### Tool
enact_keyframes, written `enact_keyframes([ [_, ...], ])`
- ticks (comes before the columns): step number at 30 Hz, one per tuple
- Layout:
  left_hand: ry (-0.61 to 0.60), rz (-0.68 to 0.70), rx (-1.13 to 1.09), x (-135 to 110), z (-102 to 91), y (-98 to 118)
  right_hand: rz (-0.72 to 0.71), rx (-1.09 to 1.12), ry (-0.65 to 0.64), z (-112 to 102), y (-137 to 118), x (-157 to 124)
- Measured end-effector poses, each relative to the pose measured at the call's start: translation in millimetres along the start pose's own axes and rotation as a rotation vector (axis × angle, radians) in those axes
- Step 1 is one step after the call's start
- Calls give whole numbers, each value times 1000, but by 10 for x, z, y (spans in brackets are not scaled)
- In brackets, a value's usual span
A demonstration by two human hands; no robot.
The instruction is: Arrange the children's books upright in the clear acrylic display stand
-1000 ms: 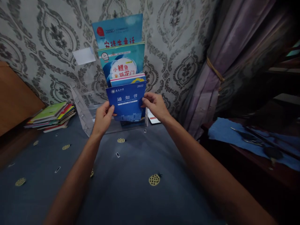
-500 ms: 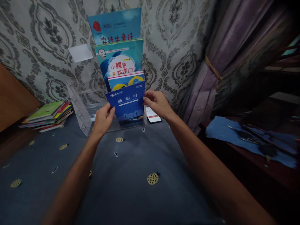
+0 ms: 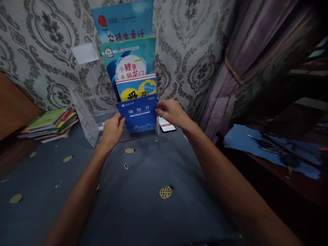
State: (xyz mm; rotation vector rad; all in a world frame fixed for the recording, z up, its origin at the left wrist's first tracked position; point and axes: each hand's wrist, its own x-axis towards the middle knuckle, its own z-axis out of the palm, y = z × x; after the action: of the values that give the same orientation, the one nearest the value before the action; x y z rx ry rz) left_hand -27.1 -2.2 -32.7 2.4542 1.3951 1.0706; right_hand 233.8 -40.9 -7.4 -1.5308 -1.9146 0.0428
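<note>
A dark blue booklet (image 3: pixel 139 114) with white characters and "2022" stands in the front slot of a clear acrylic rack (image 3: pixel 88 118) against the wall. My left hand (image 3: pixel 112 130) pinches its left edge and my right hand (image 3: pixel 170 112) pinches its upper right corner. Behind it rise a blue-and-yellow booklet (image 3: pixel 137 88), a teal book with a white circle (image 3: pixel 128 56) and a light blue book (image 3: pixel 123 20) at the top.
A stack of colourful books (image 3: pixel 48 123) lies at the left on the dark blue cloth with pineapple print (image 3: pixel 143 191). A phone (image 3: pixel 166 124) lies just right of the rack. Purple curtain (image 3: pixel 230 68) and a dark side table with blue cloth (image 3: pixel 269 150) stand at right.
The dark blue booklet has sunk lower into the front slot, so more of the blue-and-yellow booklet behind it shows. Both hands stayed on its edges and moved down slightly.
</note>
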Motion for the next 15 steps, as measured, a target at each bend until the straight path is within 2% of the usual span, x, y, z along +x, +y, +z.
enact_keyframes([
  [6,23,-44,-7,-3,67,-77,68,44,-65,27,-37,-7],
  [15,19,-42,64,-26,125,-73,120,-153,-187,-29,-96,-20],
])
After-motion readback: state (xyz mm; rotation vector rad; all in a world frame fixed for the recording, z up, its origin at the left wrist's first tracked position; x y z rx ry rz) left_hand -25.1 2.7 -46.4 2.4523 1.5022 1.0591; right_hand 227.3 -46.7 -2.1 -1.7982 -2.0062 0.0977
